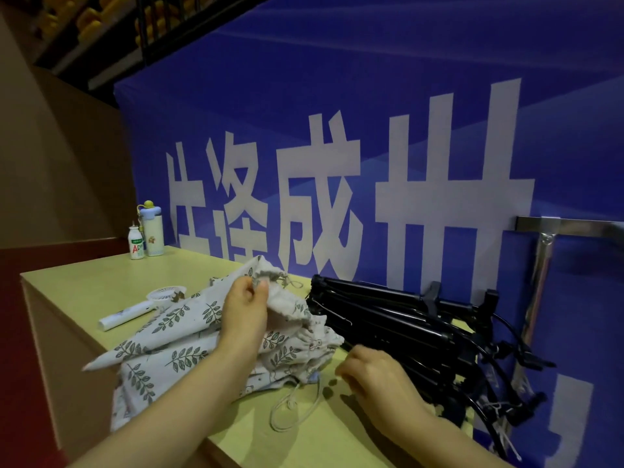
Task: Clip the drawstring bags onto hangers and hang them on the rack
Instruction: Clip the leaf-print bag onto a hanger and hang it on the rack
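A heap of white drawstring bags [175,352] printed with grey leaves lies on the pale yellow table [84,282]. My left hand [244,314] pinches the gathered top edge of one bag and lifts it off the heap. My right hand [366,371] hovers with loosely curled fingers beside the heap, just in front of a stack of black clip hangers [405,322]; it holds nothing that I can see. A white drawstring cord [293,410] loops across the table below the bags. The metal rack [543,265] stands at the right.
A small white handheld fan [135,314] lies left of the bags. A white drink bottle [136,243] and a pale flask [152,231] stand at the table's far left corner. A blue banner [371,130] rises directly behind the table.
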`<control>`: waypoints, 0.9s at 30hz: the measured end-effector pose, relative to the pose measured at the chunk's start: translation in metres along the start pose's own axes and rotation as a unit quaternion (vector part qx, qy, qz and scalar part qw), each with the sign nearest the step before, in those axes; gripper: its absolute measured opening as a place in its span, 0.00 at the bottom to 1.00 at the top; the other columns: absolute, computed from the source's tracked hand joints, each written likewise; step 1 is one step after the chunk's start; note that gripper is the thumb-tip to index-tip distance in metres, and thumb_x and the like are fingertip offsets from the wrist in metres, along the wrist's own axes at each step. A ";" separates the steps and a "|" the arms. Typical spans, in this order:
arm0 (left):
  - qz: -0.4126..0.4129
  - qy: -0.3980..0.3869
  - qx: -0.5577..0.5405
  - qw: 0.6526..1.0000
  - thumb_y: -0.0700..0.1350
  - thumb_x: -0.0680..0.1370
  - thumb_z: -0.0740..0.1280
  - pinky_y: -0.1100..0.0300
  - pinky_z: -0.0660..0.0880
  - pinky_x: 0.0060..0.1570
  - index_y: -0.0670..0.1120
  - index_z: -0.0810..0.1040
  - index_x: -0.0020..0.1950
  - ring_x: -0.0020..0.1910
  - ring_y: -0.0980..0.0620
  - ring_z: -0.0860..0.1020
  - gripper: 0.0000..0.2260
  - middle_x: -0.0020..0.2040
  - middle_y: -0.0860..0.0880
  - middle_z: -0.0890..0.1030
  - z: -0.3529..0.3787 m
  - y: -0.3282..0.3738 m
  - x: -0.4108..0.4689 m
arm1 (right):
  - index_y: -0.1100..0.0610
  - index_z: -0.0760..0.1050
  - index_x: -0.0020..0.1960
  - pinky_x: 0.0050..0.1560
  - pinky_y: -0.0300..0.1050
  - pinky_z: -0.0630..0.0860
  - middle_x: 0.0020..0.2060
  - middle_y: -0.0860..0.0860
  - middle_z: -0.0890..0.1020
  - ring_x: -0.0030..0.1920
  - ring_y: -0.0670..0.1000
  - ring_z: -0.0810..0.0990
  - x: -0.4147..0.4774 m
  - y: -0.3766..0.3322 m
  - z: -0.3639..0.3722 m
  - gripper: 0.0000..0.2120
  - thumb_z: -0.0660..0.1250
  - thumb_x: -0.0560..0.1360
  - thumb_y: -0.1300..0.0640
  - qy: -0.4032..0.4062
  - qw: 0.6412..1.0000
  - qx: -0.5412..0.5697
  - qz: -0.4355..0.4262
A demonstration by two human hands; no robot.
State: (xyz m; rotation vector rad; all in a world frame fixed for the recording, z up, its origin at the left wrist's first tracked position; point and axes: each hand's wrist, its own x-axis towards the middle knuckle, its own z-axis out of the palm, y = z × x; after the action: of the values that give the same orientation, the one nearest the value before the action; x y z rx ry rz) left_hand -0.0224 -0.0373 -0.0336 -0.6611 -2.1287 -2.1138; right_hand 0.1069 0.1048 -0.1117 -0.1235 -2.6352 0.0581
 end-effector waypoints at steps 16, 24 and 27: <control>0.033 0.086 -0.159 0.983 0.48 0.81 0.59 0.48 0.76 0.51 0.43 0.75 0.38 0.41 0.45 0.78 0.14 0.38 0.43 0.77 -0.111 0.120 -0.034 | 0.54 0.76 0.56 0.47 0.47 0.79 0.44 0.52 0.82 0.44 0.50 0.81 0.085 -0.173 -0.085 0.11 0.62 0.76 0.63 0.000 0.929 0.364 -0.063; 0.112 0.128 -0.038 0.985 0.50 0.80 0.60 0.53 0.73 0.42 0.42 0.72 0.42 0.38 0.47 0.71 0.13 0.37 0.42 0.72 -0.146 0.135 -0.077 | 0.61 0.70 0.59 0.53 0.43 0.68 0.53 0.63 0.76 0.51 0.50 0.69 0.078 -0.235 -0.086 0.15 0.58 0.76 0.73 -0.069 0.923 0.355 -0.135; 0.022 0.044 -0.028 0.998 0.49 0.80 0.61 0.48 0.75 0.49 0.42 0.73 0.39 0.40 0.45 0.75 0.13 0.39 0.40 0.74 -0.152 0.115 -0.074 | 0.64 0.73 0.51 0.52 0.54 0.76 0.51 0.62 0.80 0.49 0.58 0.78 0.069 -0.220 -0.075 0.07 0.62 0.74 0.66 -0.068 0.943 0.290 -0.151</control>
State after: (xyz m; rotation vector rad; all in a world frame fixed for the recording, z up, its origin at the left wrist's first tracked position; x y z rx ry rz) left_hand 0.0464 -0.2069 0.0568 -0.6030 -1.9999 -2.1439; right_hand 0.0658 -0.1058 0.0015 0.4996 -2.6195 0.7490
